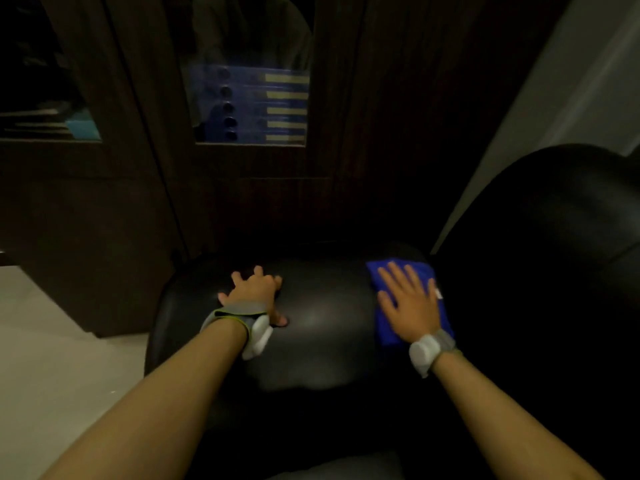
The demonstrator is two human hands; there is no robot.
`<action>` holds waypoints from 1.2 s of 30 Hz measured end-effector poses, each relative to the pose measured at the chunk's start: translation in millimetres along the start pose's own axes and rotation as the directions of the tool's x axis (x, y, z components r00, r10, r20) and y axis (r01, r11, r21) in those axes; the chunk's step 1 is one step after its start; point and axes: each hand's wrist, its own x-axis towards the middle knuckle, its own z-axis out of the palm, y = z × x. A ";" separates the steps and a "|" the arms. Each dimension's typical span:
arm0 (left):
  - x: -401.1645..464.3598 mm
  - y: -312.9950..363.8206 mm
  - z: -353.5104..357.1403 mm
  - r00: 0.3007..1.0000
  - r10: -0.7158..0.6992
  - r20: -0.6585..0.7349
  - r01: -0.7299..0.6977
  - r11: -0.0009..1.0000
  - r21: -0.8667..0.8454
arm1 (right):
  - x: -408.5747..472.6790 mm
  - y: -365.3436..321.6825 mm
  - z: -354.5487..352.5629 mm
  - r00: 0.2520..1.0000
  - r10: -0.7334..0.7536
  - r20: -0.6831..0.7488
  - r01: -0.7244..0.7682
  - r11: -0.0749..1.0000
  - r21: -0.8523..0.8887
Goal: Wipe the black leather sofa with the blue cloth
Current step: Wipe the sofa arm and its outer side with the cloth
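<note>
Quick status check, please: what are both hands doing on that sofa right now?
Right hand flat, pressing blue cloth on black sofa. Left hand spread, braced on leather. Nothing in the way.

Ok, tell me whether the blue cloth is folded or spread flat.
Folded: the blue cloth forms a thick compact pad under the flat right hand.

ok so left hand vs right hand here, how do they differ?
The left hand rests bare on the black leather sofa, while the right hand lies on the blue cloth. The left hand's fingers are spread and slightly bent; the right hand's are straight and flat. The left hand sits mid-cushion, the right hand nearer the sofa's right side. Both wear a grey wrist strap with a white unit.
</note>
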 end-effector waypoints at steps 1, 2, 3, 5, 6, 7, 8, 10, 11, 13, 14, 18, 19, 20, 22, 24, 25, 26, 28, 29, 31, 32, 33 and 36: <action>2.6 -1.4 -1.0 1.000 0.006 0.008 -0.006 1.000 0.008 | 6.7 13.1 -3.1 0.993 0.120 0.011 -0.120 0.993 0.017; 6.1 -2.6 -3.4 0.999 0.019 0.026 -0.020 0.999 0.031 | 10.6 18.5 -4.9 0.978 0.209 0.014 -0.210 0.977 0.035; 9.7 -3.1 -6.6 0.998 0.036 0.049 -0.039 0.997 0.065 | 11.8 17.0 -4.2 0.962 0.273 0.002 -0.273 0.961 0.051; 16.6 -2.5 -11.2 0.995 0.056 0.081 -0.066 0.990 0.122 | 6.5 -2.4 1.5 0.939 0.342 -0.020 -0.340 0.937 0.079; 18.7 -1.9 -11.9 0.995 0.058 0.084 -0.069 0.988 0.136 | -1.5 -15.6 5.6 0.951 0.308 -0.037 -0.304 0.949 0.086; 19.2 -1.8 -10.8 0.995 0.053 0.081 -0.064 0.988 0.143 | -13.1 -27.9 10.7 0.976 0.206 -0.066 -0.201 0.977 0.076; 19.5 -1.6 -9.6 0.996 0.053 0.067 -0.063 0.986 0.156 | -26.4 -36.4 15.9 0.994 0.052 -0.091 -0.048 0.997 0.052; 16.3 -3.3 -4.6 0.998 0.052 0.037 -0.057 0.984 0.172 | -45.7 -33.2 21.5 0.963 -0.249 -0.105 0.250 0.968 -0.007; 16.4 -3.0 -7.0 0.998 0.057 0.019 -0.060 0.982 0.178 | -40.9 -22.5 17.2 0.943 -0.318 -0.099 0.317 0.948 -0.022; 10.4 -5.1 -2.0 0.999 0.051 0.009 -0.052 0.986 0.161 | -34.0 -2.4 13.5 0.968 -0.237 -0.087 0.236 0.971 -0.026; 8.0 -5.7 1.1 0.999 0.048 0.007 -0.049 0.988 0.146 | -30.1 5.7 11.5 0.994 -0.077 -0.074 0.077 0.997 0.006; 0.6 -4.2 3.2 1.000 0.027 0.007 -0.028 0.996 0.084 | -28.0 -8.4 11.9 0.911 0.406 -0.071 -0.390 0.905 0.168; -0.3 -3.3 2.5 1.000 0.026 0.014 -0.027 0.996 0.081 | -36.1 -19.7 16.1 0.921 0.376 -0.108 -0.356 0.920 0.164; -0.3 -2.8 1.8 0.999 0.028 0.019 -0.029 0.996 0.079 | -47.2 -31.1 21.2 0.942 0.296 -0.159 -0.274 0.950 0.149; 0.5 -3.5 -0.1 0.999 0.035 0.032 -0.037 0.996 0.079 | -74.1 -47.0 34.5 0.975 0.040 -0.218 -0.020 0.995 0.094; 1.6 -4.6 -0.2 0.999 0.042 0.027 -0.044 0.996 0.081 | -89.5 -41.8 41.3 0.959 -0.196 -0.203 0.204 0.979 0.019; 1.1 -5.1 0.8 0.999 0.043 0.022 -0.045 0.995 0.084 | -88.6 -31.4 39.9 0.946 -0.263 -0.188 0.269 0.963 0.006; 0.0 -5.4 1.7 0.999 0.038 0.014 -0.039 0.996 0.086 | -83.8 -19.1 37.4 0.945 -0.264 -0.191 0.268 0.964 -0.006; -3.5 -5.7 4.0 1.000 0.030 0.005 -0.030 0.997 0.073 | -74.7 2.2 29.8 0.980 -0.041 -0.196 0.052 0.997 0.050; -5.7 -5.8 5.8 1.000 0.030 0.004 -0.030 0.998 0.061 | -71.7 8.0 26.5 0.972 0.142 -0.187 -0.121 0.985 0.119; -10.2 -5.3 9.1 0.999 0.033 0.004 -0.033 0.999 0.036 | -70.9 3.0 24.5 0.896 0.416 -0.155 -0.372 0.894 0.250; -11.5 -4.3 9.9 0.999 0.036 0.006 -0.036 0.999 0.029 | -74.8 -8.0 25.3 0.867 0.473 -0.157 -0.421 0.864 0.277; -13.2 -4.9 10.6 0.999 0.037 0.000 -0.037 0.999 0.020 | -82.4 -22.8 28.9 0.861 0.475 -0.180 -0.417 0.864 0.283; -17.5 -13.2 4.4 0.994 0.082 -0.070 -0.085 0.996 -0.041 | -115.4 -66.2 47.7 0.948 0.192 -0.254 -0.156 0.975 0.156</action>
